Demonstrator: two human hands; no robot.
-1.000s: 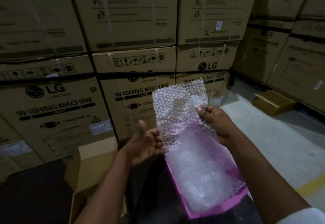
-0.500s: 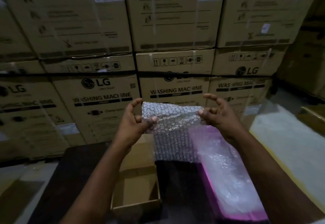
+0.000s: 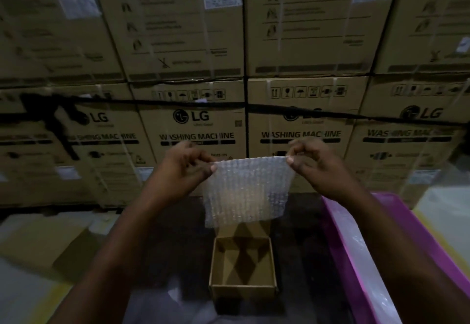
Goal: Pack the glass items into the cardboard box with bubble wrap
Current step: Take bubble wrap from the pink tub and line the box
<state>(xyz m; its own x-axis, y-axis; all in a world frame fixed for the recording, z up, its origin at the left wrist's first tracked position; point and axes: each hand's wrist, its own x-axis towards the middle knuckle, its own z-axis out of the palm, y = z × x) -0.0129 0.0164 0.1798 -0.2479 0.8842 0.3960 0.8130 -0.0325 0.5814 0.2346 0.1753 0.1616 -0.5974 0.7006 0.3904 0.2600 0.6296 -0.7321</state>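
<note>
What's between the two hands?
In the head view, a bubble wrap sheet stretches between the left hand and right hand, pinched by its top corners.

Bubble wrap (image 3: 248, 191) hanging above open cardboard box (image 3: 243, 264).

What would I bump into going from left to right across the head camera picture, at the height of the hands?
left hand → bubble wrap → right hand → pink bin
</note>
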